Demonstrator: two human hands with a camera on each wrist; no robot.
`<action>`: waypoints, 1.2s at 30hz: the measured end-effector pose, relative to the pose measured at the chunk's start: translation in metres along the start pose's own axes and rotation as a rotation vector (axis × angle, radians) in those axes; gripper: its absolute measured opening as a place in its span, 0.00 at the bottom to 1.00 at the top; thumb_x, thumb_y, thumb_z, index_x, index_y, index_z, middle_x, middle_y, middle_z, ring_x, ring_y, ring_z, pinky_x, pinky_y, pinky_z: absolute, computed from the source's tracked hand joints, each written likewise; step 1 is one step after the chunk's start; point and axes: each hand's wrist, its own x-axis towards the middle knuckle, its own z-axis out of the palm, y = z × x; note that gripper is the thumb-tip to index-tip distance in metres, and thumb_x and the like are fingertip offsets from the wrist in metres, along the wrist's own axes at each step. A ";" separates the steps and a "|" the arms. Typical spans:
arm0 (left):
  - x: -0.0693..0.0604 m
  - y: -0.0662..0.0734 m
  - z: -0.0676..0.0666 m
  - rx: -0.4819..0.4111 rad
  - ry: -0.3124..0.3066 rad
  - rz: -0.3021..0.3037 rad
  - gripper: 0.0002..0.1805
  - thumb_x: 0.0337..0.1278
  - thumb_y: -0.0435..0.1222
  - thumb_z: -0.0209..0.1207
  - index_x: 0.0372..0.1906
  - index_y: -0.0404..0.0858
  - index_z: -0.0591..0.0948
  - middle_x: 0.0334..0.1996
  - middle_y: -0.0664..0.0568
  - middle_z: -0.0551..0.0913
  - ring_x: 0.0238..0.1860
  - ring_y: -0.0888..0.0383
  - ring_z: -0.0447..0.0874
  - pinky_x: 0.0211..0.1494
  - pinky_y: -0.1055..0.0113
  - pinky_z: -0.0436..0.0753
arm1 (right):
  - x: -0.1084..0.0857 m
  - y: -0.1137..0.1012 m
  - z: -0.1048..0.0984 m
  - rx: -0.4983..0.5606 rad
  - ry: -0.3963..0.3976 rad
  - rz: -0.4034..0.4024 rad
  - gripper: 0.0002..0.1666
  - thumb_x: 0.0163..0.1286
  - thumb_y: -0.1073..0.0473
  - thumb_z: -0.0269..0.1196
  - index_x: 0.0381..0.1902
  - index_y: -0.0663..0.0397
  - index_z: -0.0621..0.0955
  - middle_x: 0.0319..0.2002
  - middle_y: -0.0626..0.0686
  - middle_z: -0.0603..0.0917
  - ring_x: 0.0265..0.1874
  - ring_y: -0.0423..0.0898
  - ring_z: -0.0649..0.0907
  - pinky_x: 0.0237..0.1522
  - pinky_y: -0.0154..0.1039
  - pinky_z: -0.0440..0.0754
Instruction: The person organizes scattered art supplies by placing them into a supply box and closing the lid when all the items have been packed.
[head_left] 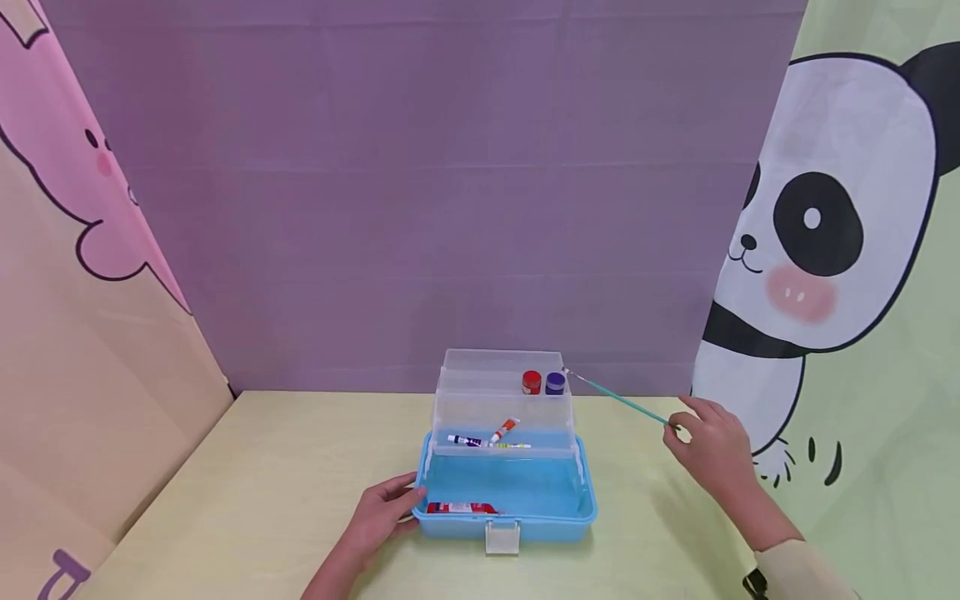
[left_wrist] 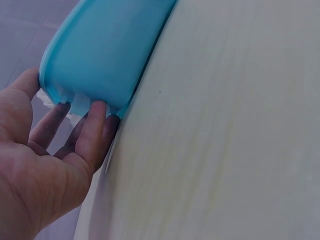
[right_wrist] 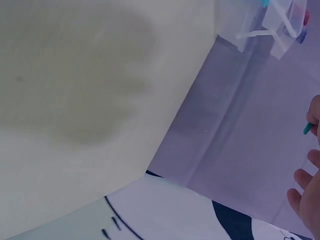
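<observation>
A blue storage box (head_left: 504,530) with a white front latch (head_left: 502,538) stands on the table, its clear tiered trays raised. My left hand (head_left: 379,513) grips the box's left side, thumb at the rim and fingers against the wall; the left wrist view shows the hand (left_wrist: 65,145) at the blue wall (left_wrist: 110,45). To the right of the box, my right hand (head_left: 712,443) pinches the end of a thin teal paintbrush (head_left: 626,402) between thumb and forefinger. The brush's pale tip points left, near the top tray. Only a bit of teal handle (right_wrist: 307,128) shows in the right wrist view.
The top tray holds a red paint pot (head_left: 532,382) and a purple pot (head_left: 555,383). Small tubes, one orange (head_left: 505,430) and one purple and white (head_left: 467,440), lie in a lower tray. A red tube (head_left: 461,507) lies in the base. A purple curtain (head_left: 450,208) hangs behind.
</observation>
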 end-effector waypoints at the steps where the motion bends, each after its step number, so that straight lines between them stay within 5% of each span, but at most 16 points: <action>1: 0.000 0.000 0.000 0.003 0.000 -0.002 0.31 0.60 0.42 0.65 0.63 0.28 0.73 0.51 0.37 0.80 0.44 0.48 0.84 0.43 0.52 0.84 | 0.004 -0.001 0.002 0.003 0.009 -0.008 0.01 0.44 0.65 0.67 0.18 0.56 0.83 0.38 0.64 0.85 0.37 0.64 0.83 0.29 0.59 0.80; 15: 0.000 -0.004 -0.003 -0.003 0.017 -0.010 0.31 0.59 0.42 0.66 0.63 0.29 0.74 0.50 0.38 0.80 0.44 0.48 0.84 0.43 0.51 0.84 | 0.056 -0.015 0.032 0.035 0.009 -0.104 0.02 0.46 0.65 0.68 0.19 0.56 0.84 0.38 0.62 0.86 0.37 0.62 0.82 0.32 0.58 0.79; 36: -0.001 0.000 0.000 -0.021 -0.023 0.019 0.31 0.60 0.42 0.65 0.63 0.28 0.73 0.50 0.38 0.79 0.44 0.48 0.84 0.43 0.52 0.84 | 0.114 -0.049 0.073 0.041 -0.103 -0.154 0.02 0.50 0.63 0.71 0.25 0.53 0.88 0.41 0.58 0.86 0.42 0.57 0.82 0.40 0.54 0.82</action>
